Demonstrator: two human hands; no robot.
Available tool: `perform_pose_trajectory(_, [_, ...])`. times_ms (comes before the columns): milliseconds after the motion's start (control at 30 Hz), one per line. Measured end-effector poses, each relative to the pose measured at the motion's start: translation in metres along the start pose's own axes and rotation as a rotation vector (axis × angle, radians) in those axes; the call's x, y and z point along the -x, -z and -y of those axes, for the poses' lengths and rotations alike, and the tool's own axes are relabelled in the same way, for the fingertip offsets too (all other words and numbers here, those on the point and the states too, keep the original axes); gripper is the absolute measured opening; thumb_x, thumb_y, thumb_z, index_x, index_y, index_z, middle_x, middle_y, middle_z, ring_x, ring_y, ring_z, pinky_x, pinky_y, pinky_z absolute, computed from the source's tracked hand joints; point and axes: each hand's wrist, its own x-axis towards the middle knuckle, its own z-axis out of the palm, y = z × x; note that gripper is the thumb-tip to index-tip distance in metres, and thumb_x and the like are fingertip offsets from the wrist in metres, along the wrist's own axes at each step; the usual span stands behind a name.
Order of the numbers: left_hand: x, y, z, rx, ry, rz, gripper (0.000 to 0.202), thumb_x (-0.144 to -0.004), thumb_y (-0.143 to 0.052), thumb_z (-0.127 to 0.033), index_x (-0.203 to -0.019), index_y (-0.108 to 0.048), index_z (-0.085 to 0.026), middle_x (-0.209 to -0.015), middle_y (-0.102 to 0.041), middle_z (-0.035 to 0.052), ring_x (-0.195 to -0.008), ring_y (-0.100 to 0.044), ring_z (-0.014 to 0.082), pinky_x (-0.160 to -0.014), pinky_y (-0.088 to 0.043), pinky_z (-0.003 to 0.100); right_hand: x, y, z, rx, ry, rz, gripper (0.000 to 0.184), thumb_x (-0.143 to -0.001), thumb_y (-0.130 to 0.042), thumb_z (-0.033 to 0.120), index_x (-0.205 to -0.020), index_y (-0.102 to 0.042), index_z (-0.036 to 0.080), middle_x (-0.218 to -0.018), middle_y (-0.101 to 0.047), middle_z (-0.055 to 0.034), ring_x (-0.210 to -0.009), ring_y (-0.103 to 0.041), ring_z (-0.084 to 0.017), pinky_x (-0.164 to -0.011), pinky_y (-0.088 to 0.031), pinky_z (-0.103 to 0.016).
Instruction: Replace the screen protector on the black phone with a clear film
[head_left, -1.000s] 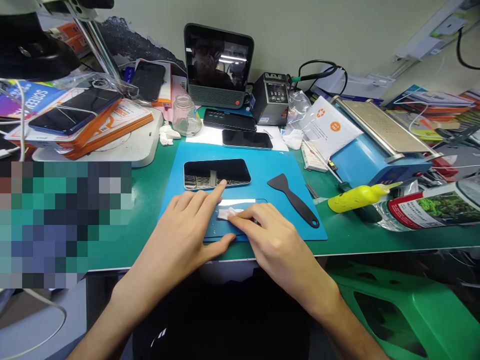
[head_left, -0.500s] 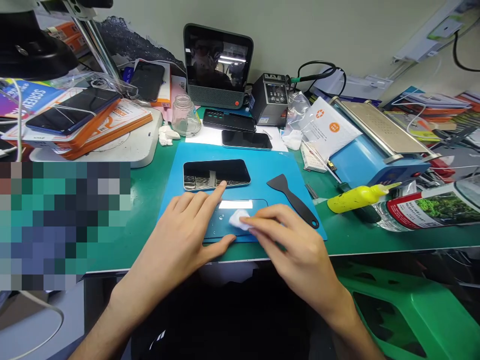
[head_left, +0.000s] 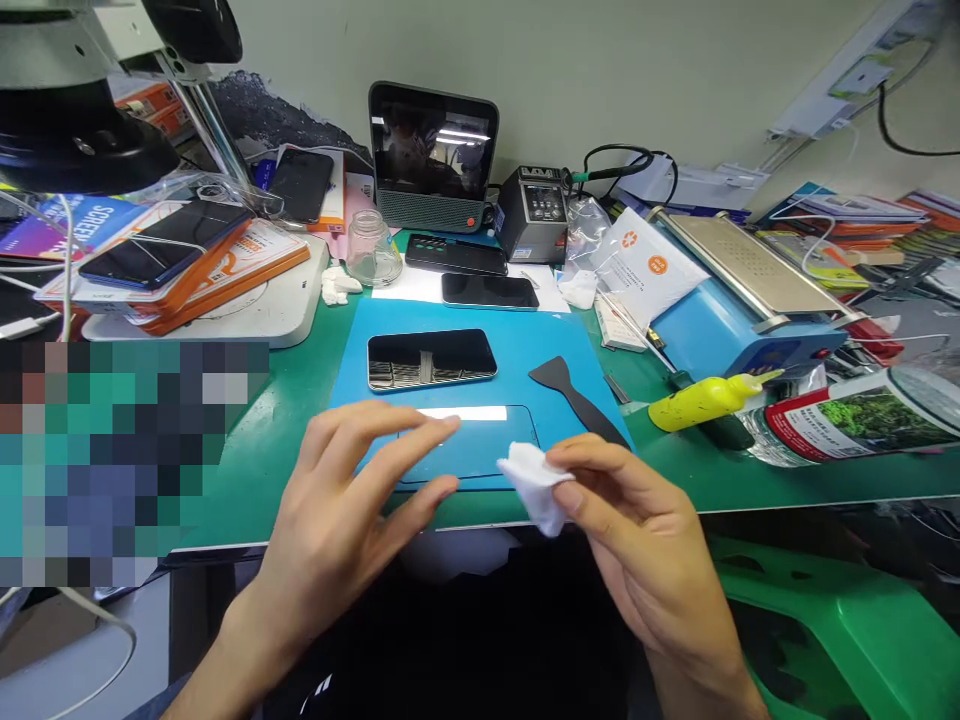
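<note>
A folded white wipe (head_left: 534, 485) is pinched between the thumb and fingers of my right hand (head_left: 637, 530), raised over the mat's front edge. My left hand (head_left: 352, 500) hovers with thumb and fingers apart, holding nothing. Below and between the hands, a clear glass panel (head_left: 480, 445) with a thin dark outline lies flat on the blue mat (head_left: 517, 345); my left fingers cover its left end. Behind it rests a phone (head_left: 433, 360) with a dark, reflective screen. To the right lies a black plastic scraper (head_left: 574, 395).
At the back stand a glass jar (head_left: 373, 250), a smart display (head_left: 435, 160) and a black control box (head_left: 534, 215). On the right are a yellow squeeze bottle (head_left: 694, 405), a large labelled bottle (head_left: 862, 415) and a blue machine (head_left: 750, 310). Phones on boxes (head_left: 247, 270) sit left.
My right hand has lifted the wipe off the glass panel and moved it right and toward me. My left hand has come off the panel's edge. Droplets seen earlier no longer show.
</note>
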Motion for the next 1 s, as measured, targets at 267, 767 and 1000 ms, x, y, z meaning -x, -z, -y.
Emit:
perform_pose_trajectory(267, [0.006,0.0,-0.04,0.65,0.204,0.189,0.034,-0.106,-0.073,-0.033,-0.139,-0.066,-0.034,-0.114,-0.077,-0.0047,-0.1,-0.074,0.0078,-0.089,-0.057,0.014,0.026,-0.021,0.0,-0.226,-0.152,0.0,0.011,-0.092,-0.089,0.037,-0.101,-0.083,0.034,-0.089,-0.075,0.0026,-0.074,-0.066,-0.007,-0.066,-0.055,-0.011])
perform_pose_trajectory(767, [0.027,0.014,-0.052,0.408,0.347,0.239,0.029,-0.108,-0.066,-0.027,-0.134,-0.071,-0.039,-0.106,-0.072,-0.0057,-0.093,-0.073,0.006,-0.082,-0.054,0.011,0.066,-0.003,-0.013,-0.151,0.054,-0.07,0.011,-0.092,-0.086,0.027,-0.094,-0.077,0.033,-0.092,-0.059,0.0003,-0.086,-0.063,-0.011,-0.077,-0.058,-0.016])
perform_pose_trajectory(1000, [0.031,0.007,-0.066,0.646,0.506,0.43,0.006,-0.109,-0.062,-0.034,-0.105,-0.066,-0.032,-0.111,-0.077,-0.005,-0.105,-0.075,0.0098,-0.092,-0.055,0.014,0.092,0.013,-0.032,-0.06,0.029,-0.027,0.018,-0.108,-0.065,0.036,-0.121,-0.077,0.037,-0.108,-0.062,-0.0029,-0.092,-0.065,-0.014,-0.083,-0.057,-0.023])
